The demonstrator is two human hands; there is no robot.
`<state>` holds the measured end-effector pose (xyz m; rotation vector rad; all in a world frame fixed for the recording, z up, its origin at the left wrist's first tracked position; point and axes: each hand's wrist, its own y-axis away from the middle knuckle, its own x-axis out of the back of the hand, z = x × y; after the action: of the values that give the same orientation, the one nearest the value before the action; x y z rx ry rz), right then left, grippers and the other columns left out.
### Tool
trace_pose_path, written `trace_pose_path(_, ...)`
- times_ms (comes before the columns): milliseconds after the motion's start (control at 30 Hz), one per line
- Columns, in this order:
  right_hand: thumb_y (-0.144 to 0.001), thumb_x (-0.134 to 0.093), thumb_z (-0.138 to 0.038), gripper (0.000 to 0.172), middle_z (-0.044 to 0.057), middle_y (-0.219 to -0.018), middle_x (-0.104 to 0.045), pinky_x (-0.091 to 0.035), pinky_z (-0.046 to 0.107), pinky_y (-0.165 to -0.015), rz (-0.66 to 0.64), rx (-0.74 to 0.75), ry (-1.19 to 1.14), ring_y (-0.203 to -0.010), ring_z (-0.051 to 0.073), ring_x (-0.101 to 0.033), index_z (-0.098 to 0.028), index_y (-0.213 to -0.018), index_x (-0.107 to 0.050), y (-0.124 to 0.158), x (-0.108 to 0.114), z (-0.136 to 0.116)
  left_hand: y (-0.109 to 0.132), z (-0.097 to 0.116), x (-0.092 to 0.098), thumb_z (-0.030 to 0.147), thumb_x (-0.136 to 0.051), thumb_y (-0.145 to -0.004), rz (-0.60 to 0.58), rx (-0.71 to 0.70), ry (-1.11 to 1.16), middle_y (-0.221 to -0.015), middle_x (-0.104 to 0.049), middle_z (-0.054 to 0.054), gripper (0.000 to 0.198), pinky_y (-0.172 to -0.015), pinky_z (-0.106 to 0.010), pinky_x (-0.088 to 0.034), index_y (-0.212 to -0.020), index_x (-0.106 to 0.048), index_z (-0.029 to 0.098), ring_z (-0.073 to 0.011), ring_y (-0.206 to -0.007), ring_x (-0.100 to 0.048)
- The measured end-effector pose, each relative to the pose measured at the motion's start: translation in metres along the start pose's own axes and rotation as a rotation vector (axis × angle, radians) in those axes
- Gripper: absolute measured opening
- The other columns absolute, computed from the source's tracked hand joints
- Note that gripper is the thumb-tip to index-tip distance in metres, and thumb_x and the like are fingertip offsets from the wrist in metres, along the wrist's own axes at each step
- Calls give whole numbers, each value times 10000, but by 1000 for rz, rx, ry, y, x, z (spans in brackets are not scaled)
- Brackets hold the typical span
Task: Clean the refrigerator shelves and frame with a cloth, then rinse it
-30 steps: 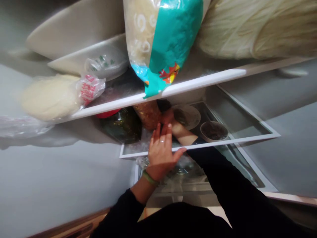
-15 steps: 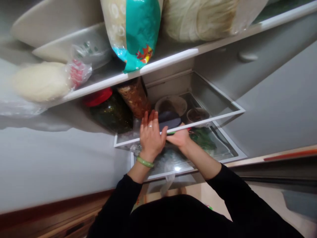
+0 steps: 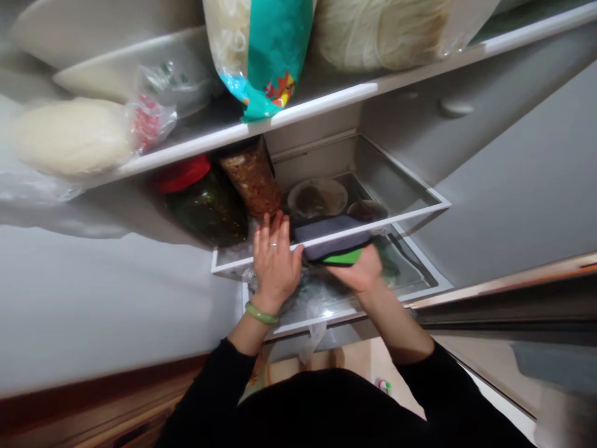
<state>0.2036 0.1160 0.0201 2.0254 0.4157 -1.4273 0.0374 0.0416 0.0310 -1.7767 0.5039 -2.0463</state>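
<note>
I look into an open fridge. My left hand (image 3: 274,258) lies flat with fingers stretched on the front edge of the glass shelf (image 3: 233,261), next to a tall jar of brownish food (image 3: 252,177). My right hand (image 3: 359,274) grips from below a flat box with a dark lid and green rim (image 3: 333,239), which sits partly over the shelf's front edge. Behind the box stand a white bowl (image 3: 317,196) and a smaller dark bowl (image 3: 368,210).
A dark green jar with a red lid (image 3: 205,199) stands left of the brown jar. The upper shelf (image 3: 326,102) carries a teal snack bag (image 3: 261,50), bagged noodles (image 3: 387,31) and a pale bagged lump (image 3: 69,137). A drawer with greens (image 3: 396,274) lies below.
My right hand has come out from deep in the shelf, drawing the dark-lidded box forward to the front edge. My left hand has stayed flat on the shelf.
</note>
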Motion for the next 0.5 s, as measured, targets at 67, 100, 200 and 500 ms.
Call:
trace_pose_path(67, -990, -396, -210, 367, 53, -1077, -809, -521, 531, -1113, -33, -106, -27, -1147, 234, -721, -200, -1107, -743, -1, -7, 18, 0, -1, -1, 414, -400, -1066, -3, -6, 12, -1637, -456, -149, 587, -1308, -583, -223, -1562, -435, 101, -343, -1602, -274)
trace_pose_path(100, -993, -391, -210, 370, 61, -1069, -809, -522, 523, -1115, -44, -134, -40, -1144, 237, -723, -185, -1096, -746, -1, -10, 22, 0, -1, -1, 409, -394, -1068, 0, -8, 15, -1638, -452, -152, 589, -1308, -583, -222, -1568, -428, 101, -341, -1602, -274)
trace_pose_path(200, -1010, -350, -207, 410, 71, -1037, -811, -532, 518, -1104, -2, -88, -53, -1126, 239, -729, -167, -1081, -752, 3, -11, 9, -1, -1, -2, 420, -404, -1067, 17, -24, 16, -1633, -455, -168, 610, -1306, -575, -228, -1575, -417, 82, -346, -1598, -282)
trace_pose_path(500, -962, -302, -143, 487, 13, -1079, -800, -529, 526, -1096, 168, 604, -113, -1176, 192, -714, -279, -1085, -753, 35, 35, -102, -1, -3, -4, 463, -411, -1052, 20, -24, 26, -1621, -471, -170, 638, -1297, -587, -241, -1572, -430, 93, -366, -1583, -311)
